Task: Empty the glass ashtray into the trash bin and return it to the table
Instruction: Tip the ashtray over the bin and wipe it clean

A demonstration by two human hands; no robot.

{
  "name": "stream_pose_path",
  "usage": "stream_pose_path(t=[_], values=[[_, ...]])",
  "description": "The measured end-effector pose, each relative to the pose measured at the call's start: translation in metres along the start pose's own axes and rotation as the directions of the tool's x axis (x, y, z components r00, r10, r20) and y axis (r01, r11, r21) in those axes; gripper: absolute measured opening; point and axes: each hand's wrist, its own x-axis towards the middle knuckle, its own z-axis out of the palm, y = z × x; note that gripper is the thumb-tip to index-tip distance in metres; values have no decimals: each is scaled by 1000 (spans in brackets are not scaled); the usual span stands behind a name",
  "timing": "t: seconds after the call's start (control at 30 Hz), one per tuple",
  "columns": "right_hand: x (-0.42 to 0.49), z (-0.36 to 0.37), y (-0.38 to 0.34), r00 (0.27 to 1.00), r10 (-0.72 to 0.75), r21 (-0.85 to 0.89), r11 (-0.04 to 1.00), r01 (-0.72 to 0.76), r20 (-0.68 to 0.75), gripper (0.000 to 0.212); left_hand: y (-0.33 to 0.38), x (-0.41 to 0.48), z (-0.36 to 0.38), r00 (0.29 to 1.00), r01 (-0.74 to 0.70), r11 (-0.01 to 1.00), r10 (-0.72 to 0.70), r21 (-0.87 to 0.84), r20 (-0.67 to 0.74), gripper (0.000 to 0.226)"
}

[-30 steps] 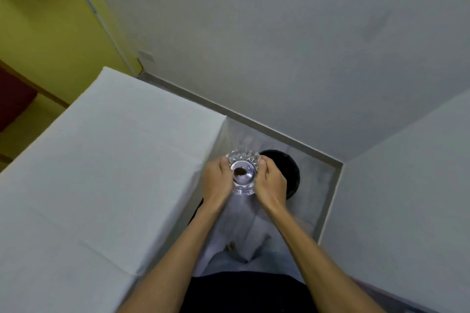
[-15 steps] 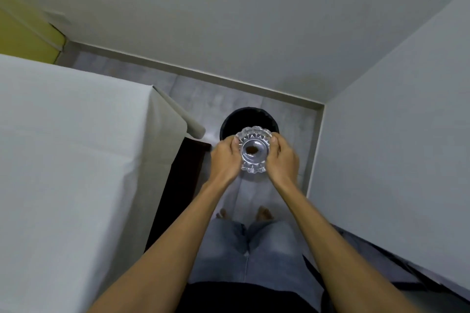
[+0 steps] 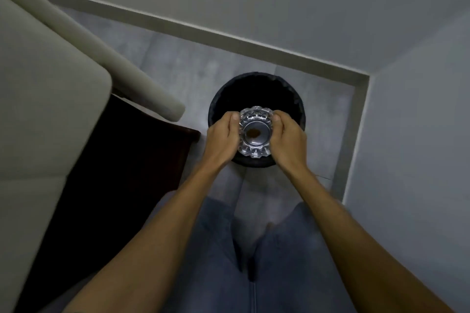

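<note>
The cut-glass ashtray is held upright between both hands, with a small brown scrap lying in its bowl. My left hand grips its left side and my right hand grips its right side. Directly beneath the ashtray stands the round black trash bin on the grey floor, its mouth open and dark inside. The near part of the bin's rim is covered by the hands and ashtray.
The white-clothed table fills the left side, with a dark panel below its edge. Grey walls meet in a corner behind and right of the bin. My legs in jeans are below.
The ashtray, held by both hands, has moved forward from beside the table's corner to over the bin. The view has tilted down and come closer to the bin.
</note>
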Motion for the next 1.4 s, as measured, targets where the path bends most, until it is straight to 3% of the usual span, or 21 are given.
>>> stream_pose_path(t=[0.2, 0.33, 0.57, 0.67, 0.8, 0.9, 1.0, 1.07, 1.23, 1.3, 1.4], values=[[37, 47, 53, 996, -87, 15, 996, 87, -3, 30, -54, 49, 41, 995, -92, 993, 94, 70, -29, 38], [41, 73, 73, 986, -168, -21, 985, 168, 0, 35, -81, 77, 59, 989, -62, 993, 74, 100, -125, 38], [28, 81, 75, 832, -531, -227, 800, 555, 163, 48, -101, 102, 51, 985, -45, 978, 77, 205, -152, 41], [28, 79, 74, 770, -609, -283, 717, 637, 189, 48, -98, 105, 41, 989, -29, 982, 55, 184, -135, 45], [24, 81, 71, 714, -686, -351, 640, 684, 140, 29, -96, 105, 30, 995, 73, 995, -68, 69, -68, 43], [23, 85, 73, 696, -708, -368, 619, 694, 119, 29, -96, 99, 31, 984, 66, 992, -82, -104, -158, 40], [27, 89, 74, 707, -700, -325, 648, 689, 104, 35, -97, 89, 40, 920, -56, 992, 9, -111, -392, 42], [27, 93, 76, 720, -687, -303, 670, 678, 92, 37, -102, 85, 46, 882, -83, 995, 48, -55, -469, 44], [38, 104, 85, 830, -557, -125, 822, 555, 26, 27, -117, 87, 66, 919, -74, 996, 50, -47, -391, 47], [42, 107, 85, 916, -400, 46, 915, 400, -13, 24, -118, 85, 75, 921, -102, 995, 90, -11, -379, 50], [51, 113, 90, 989, -145, 228, 963, 145, -18, 36, -120, 83, 84, 899, -166, 983, 185, 81, -397, 52]])
